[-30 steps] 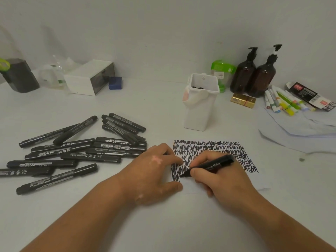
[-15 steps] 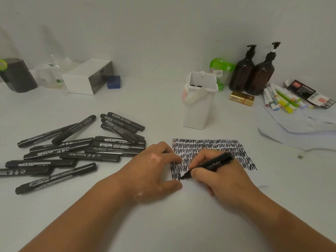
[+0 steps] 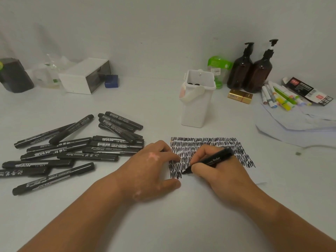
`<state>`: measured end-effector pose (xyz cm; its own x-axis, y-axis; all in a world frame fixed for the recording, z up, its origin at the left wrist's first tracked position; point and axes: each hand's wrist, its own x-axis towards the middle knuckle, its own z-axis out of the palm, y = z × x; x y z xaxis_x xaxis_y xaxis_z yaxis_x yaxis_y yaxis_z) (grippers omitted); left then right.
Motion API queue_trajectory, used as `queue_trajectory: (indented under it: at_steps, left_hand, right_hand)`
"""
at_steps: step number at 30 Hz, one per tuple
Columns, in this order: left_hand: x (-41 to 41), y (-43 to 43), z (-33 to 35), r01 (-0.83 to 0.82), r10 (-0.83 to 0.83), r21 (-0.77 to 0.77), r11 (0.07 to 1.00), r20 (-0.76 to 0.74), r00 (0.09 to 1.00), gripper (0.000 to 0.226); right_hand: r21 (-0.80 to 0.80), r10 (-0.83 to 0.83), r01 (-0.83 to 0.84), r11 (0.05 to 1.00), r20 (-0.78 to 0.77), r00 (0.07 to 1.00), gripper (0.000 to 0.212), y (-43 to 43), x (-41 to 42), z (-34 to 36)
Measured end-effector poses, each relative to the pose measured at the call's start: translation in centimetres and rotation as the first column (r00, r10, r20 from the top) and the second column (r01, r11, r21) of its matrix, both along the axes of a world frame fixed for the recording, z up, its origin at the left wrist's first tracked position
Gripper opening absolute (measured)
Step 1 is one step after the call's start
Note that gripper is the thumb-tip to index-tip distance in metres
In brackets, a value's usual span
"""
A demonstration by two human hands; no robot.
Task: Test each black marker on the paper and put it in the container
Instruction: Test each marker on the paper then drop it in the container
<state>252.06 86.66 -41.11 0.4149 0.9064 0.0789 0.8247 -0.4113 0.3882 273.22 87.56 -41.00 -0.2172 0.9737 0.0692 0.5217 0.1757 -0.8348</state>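
1. We see the right hand [image 3: 223, 177] gripping the marker [image 3: 214, 160]; its fingers hide the middle of the barrel.
2. The left hand [image 3: 151, 170] covers the left edge of the paper [image 3: 205, 142].
3. The wall of the container [image 3: 196, 110] hides all but two dark round ends inside.
4. The picture's left edge cuts off one of the loose markers [image 3: 23, 172] and a dark box [image 3: 14, 77].
5. The right edge cuts off a stack of sheets [image 3: 294, 128].
6. We cannot read the print on the packet [image 3: 309, 91].

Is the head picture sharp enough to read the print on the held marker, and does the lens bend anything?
Head view: soft, even light, only faint shadows under the right hand; the marker it holds is sharp, "Marker" reads clearly; head view also shows wide-angle bending, the brown bottles near the right edge look tilted.
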Motion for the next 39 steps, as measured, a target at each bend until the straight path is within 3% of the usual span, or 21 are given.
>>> queue_trajectory:
  at_steps: [5, 8, 12, 18, 23, 27, 36, 39]
  left_hand:
    - [-0.1, 0.0, 0.0, 0.008, -0.008, -0.004, 1.0, 0.013, 1.0, 0.059]
    - [-0.3, -0.1, 0.1, -0.001, 0.001, -0.006, 1.0, 0.071, 0.998, 0.06]
    - [-0.5, -0.1, 0.6, -0.033, 0.039, -0.027, 0.999, 0.235, 0.971, 0.048]
    - [-0.5, 0.2, 0.4, -0.163, 0.169, -0.052, 0.985, 0.445, 0.879, 0.045]
    - [-0.5, 0.5, 0.4, -0.202, 0.283, -0.199, 0.959, 0.659, 0.697, 0.039]
    - [-0.6, 0.6, 0.5, -0.18, 0.243, -0.163, 0.97, 0.654, 0.716, 0.028]
    - [-0.4, 0.4, 0.2, -0.073, 0.127, -0.111, 0.991, 0.626, 0.77, 0.03]
    - [-0.4, 0.4, 0.2, 0.007, 0.095, -0.14, 0.99, 0.705, 0.703, 0.023]
  right_hand:
    - [0.006, 0.013, -0.013, 1.0, -0.065, 0.998, 0.01, -0.2, 0.0, 0.1]
    - [-0.051, -0.056, 0.044, 0.998, -0.27, 0.961, 0.009, 0.2, 0.3, 0.3]
    - [-0.141, -0.135, 0.069, 0.988, -0.531, 0.836, 0.008, 0.8, 1.3, 1.0]
    - [-0.107, -0.111, 0.059, 0.992, -0.582, 0.806, 0.01, 1.6, 2.3, 1.4]
    - [-0.207, -0.116, -0.055, 0.977, -0.728, 0.676, 0.017, 1.6, 2.5, 1.6]
    - [-0.201, -0.112, -0.061, 0.978, -0.744, 0.659, 0.009, 1.4, 2.5, 1.9]
    - [-0.144, -0.042, -0.082, 0.986, -0.697, 0.716, 0.009, 1.0, 2.0, 1.7]
    - [-0.139, 0.011, -0.134, 0.981, -0.652, 0.758, 0.011, 0.7, 1.9, 1.8]
